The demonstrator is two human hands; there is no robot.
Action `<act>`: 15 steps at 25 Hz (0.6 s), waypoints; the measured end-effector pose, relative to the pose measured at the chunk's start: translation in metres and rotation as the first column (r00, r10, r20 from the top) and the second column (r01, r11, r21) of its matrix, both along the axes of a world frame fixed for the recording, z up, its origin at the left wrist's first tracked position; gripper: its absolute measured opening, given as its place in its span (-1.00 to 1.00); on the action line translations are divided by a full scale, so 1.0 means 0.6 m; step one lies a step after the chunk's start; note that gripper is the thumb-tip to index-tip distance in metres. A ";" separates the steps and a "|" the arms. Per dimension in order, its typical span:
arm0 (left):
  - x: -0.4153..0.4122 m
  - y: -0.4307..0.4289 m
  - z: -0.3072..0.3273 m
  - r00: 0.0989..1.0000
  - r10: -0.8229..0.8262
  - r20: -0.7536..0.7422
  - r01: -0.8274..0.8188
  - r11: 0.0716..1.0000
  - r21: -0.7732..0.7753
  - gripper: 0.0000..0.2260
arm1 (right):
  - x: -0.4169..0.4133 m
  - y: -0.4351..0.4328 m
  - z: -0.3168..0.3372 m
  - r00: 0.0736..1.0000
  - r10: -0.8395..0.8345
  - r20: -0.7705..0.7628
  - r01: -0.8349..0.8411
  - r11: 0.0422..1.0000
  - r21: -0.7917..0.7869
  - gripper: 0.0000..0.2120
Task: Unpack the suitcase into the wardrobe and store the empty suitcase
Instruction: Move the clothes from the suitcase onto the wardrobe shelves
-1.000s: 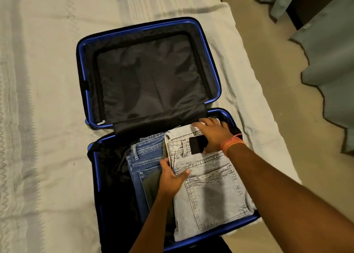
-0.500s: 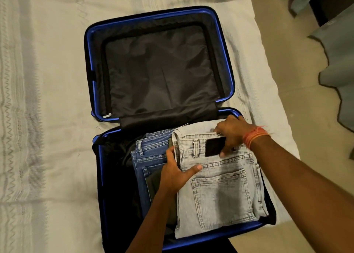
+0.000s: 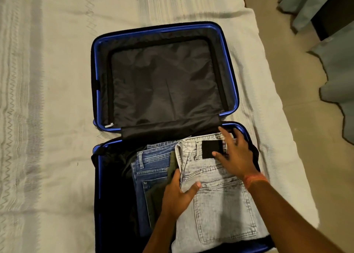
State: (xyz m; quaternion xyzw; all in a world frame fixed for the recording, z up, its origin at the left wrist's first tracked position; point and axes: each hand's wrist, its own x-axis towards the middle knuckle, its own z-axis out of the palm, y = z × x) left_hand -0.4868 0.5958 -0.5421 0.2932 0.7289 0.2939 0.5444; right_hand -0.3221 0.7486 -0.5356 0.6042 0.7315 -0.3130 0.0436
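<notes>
Suitcase (image 3: 99,178) is lying open flat on the bed (image 3: 47,118), zipped lined half at 12 o'clock and packed half at 6, which is where all the clothes I can see are sitting. Grey jeans (image 3: 220,210) are folded on top toward 3 o'clock of that half, back pocket up, with a black patch (image 3: 210,148) on the waistband. Blue jeans (image 3: 151,168) poke out underneath at 9 o'clock, with something olive (image 3: 153,199) sandwiched between. Left hand (image 3: 180,193) has its grip closed on the grey jeans' 9 o'clock edge, fingers tucked under and thumb on top. Right hand (image 3: 233,155) has a loose grip, fingers spread flat on the waistband, thumb on the patch, holding nothing. Handling-wise, my guess: denim is soft but thick with a bit of weight, so a folded pair will sag and flop open if you grab one corner. It's not fragile or slippery, since the coarse weave gives plenty of hold. I'd get fingers under opposite edges, 9 and 3, and lift it as a slab. The case looks like a hard shell with a blue rim, and the lining (image 3: 162,80) is crinkly black nylon. It's probably light once it's emptied. Can't see a handle from here.
</notes>
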 end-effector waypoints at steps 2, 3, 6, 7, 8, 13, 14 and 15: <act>0.008 -0.003 0.000 0.998 -0.023 0.052 0.023 1.000 0.005 -0.44 | 0.040 -0.050 0.006 0.968 -0.219 -0.126 0.221 0.975 0.006 -0.19; 0.010 -0.002 0.001 0.996 -0.010 0.085 0.011 1.000 -0.008 -0.40 | 0.058 -0.079 0.007 0.948 -0.276 -0.156 0.275 0.961 -0.025 -0.17; 0.000 0.018 0.023 0.961 0.133 0.242 -0.122 0.991 -0.061 -0.53 | 0.081 -0.144 0.017 0.928 -0.355 -0.112 0.338 0.930 -0.143 -0.16; -0.008 0.031 0.037 0.923 0.185 0.339 -0.165 0.983 -0.086 -0.55 | 0.080 -0.151 0.022 0.914 -0.391 -0.105 0.370 0.912 -0.174 -0.15; -0.018 0.044 0.055 0.869 0.226 0.440 -0.192 0.974 -0.121 -0.56 | 0.077 -0.152 0.029 0.897 -0.425 -0.118 0.398 0.895 -0.200 -0.14; -0.072 0.076 0.136 0.727 0.249 0.640 -0.159 0.968 -0.196 -0.45 | 0.053 -0.133 0.059 0.652 -0.572 -0.498 0.287 0.794 -0.535 -0.10; -0.080 0.073 0.150 0.715 0.229 0.661 -0.129 0.972 -0.197 -0.43 | 0.050 -0.134 0.060 0.544 -0.648 -0.534 0.265 0.736 -0.623 -0.05; -0.087 0.068 0.168 0.711 0.193 0.676 -0.089 0.978 -0.186 -0.41 | 0.049 -0.134 0.061 0.431 -0.724 -0.539 0.245 0.668 -0.702 0.02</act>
